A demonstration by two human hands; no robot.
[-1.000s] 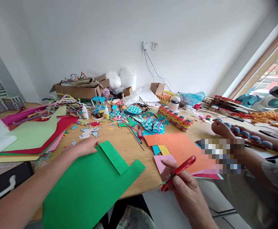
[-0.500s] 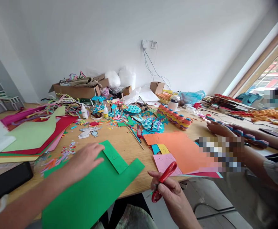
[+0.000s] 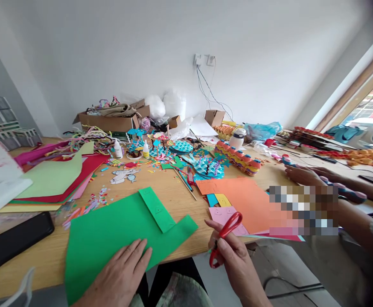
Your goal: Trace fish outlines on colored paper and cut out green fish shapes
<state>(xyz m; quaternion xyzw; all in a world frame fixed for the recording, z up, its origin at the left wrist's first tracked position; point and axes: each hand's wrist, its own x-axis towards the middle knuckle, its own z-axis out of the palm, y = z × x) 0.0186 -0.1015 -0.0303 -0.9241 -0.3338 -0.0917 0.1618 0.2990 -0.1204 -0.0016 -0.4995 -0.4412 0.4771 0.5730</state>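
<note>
Flat on the lower part of a large green paper sheet point(image 3: 103, 230) lies my left hand point(image 3: 122, 264), fingers stretched out. The sheet has a notch cut from its right side and hangs over the table's front edge. A small green paper strip point(image 3: 156, 209) with pencil marks rests on it near the notch. My right hand point(image 3: 229, 260) is closed around red-handled scissors point(image 3: 232, 226), held in front of the table edge; the blades are mostly hidden. Close beyond them are a pink paper piece point(image 3: 220, 213) with pencil lines and an orange sheet point(image 3: 247, 198).
Stacked colored paper point(image 3: 52, 179) and a black phone point(image 3: 16, 243) lie at left. Glue bottles point(image 3: 118, 148), paper scraps and painted egg-carton pieces point(image 3: 237, 158) fill the back. At right, another person's hands point(image 3: 308, 175) handle a painted egg-carton strip.
My left hand has come down and toward me, from near the small green strip to the sheet's lower part. My right hand still holds the scissors. The view has shifted slightly.
</note>
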